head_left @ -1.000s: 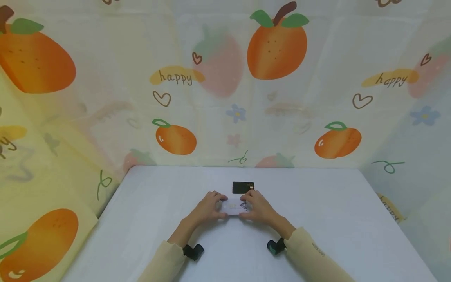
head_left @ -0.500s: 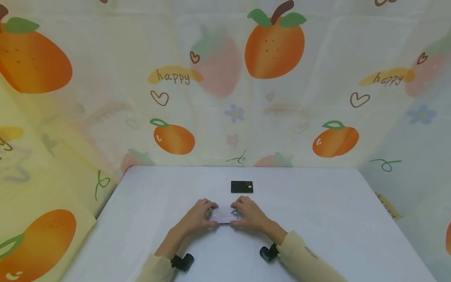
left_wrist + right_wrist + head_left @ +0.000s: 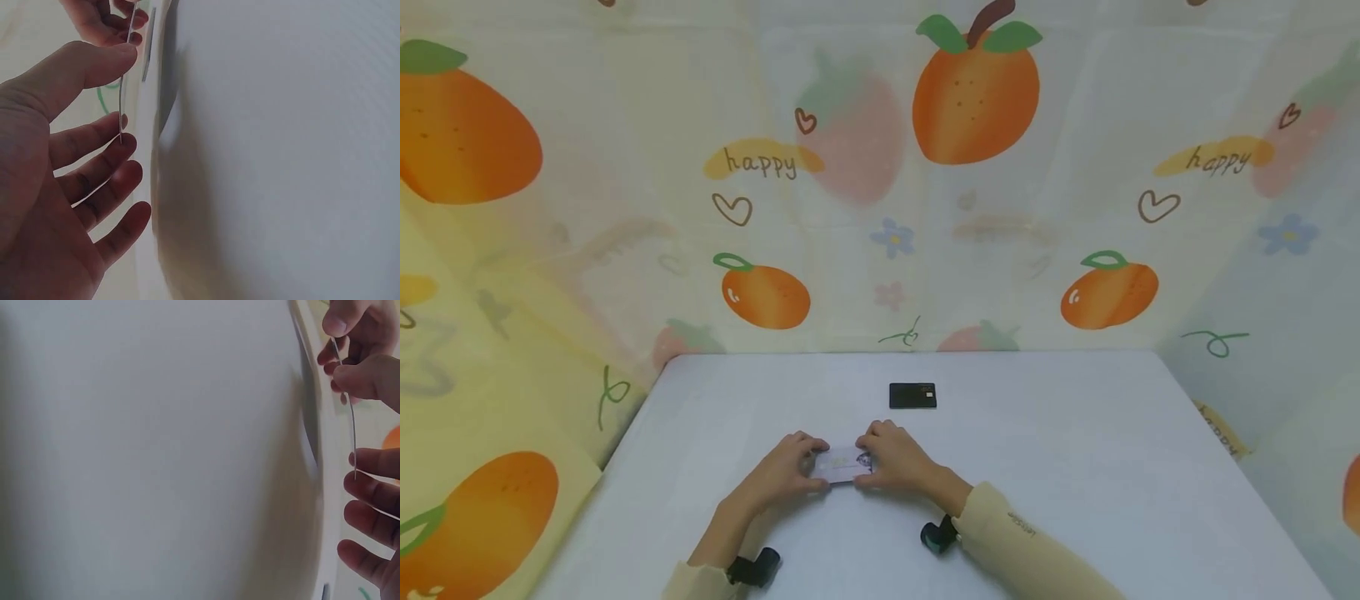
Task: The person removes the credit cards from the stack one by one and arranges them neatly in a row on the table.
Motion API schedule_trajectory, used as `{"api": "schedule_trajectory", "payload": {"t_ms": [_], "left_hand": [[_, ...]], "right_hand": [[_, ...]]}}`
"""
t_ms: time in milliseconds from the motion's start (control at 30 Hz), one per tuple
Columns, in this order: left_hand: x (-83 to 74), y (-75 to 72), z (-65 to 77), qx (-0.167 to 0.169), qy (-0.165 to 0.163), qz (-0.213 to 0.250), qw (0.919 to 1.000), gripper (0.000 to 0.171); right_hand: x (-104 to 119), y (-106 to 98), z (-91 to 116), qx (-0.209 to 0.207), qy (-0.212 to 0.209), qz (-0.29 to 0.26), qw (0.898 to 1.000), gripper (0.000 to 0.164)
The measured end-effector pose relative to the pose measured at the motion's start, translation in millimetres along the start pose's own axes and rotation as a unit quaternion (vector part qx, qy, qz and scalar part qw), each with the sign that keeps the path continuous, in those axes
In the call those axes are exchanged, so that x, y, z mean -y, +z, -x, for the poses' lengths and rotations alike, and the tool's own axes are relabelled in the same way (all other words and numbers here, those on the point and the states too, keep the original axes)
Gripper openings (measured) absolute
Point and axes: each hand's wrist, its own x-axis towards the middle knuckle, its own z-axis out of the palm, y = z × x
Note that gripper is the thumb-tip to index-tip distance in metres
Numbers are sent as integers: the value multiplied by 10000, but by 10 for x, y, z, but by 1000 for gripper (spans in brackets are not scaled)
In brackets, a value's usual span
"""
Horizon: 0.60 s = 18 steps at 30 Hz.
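Note:
A thin pale card (image 3: 841,464) with a small dark printed figure near its right end is held level, close over the white table. My left hand (image 3: 786,468) pinches its left end, thumb on the near edge and fingers at the far edge. At the other end my right hand (image 3: 898,460) grips it the same way. Seen edge-on in the right wrist view, the card (image 3: 353,425) looks like a thin, slightly bowed line between thumb and fingertips. A black card (image 3: 912,396) with a chip lies flat on the table beyond both hands.
The white-covered table (image 3: 1037,433) reaches back to a fruit-printed cloth wall (image 3: 1000,192), with more printed cloth at the left and right sides. A small black camera is strapped at each wrist, beside the beige sleeves (image 3: 1022,533).
Both hands have carried the pale card left and nearer to me, away from the black card. The black card stays on the table; the head view has shifted slightly.

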Motion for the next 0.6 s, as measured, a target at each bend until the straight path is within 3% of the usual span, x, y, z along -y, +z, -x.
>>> {"api": "schedule_trajectory", "payload": {"t_ms": [367, 600], "left_hand": [[290, -167, 312, -202, -199, -169, 9995, 50], [440, -257, 444, -136, -541, -245, 9981, 50]], "right_hand": [[431, 100, -210, 259, -122, 337, 9990, 56], [670, 262, -329, 200, -85, 675, 9975, 53]]}}
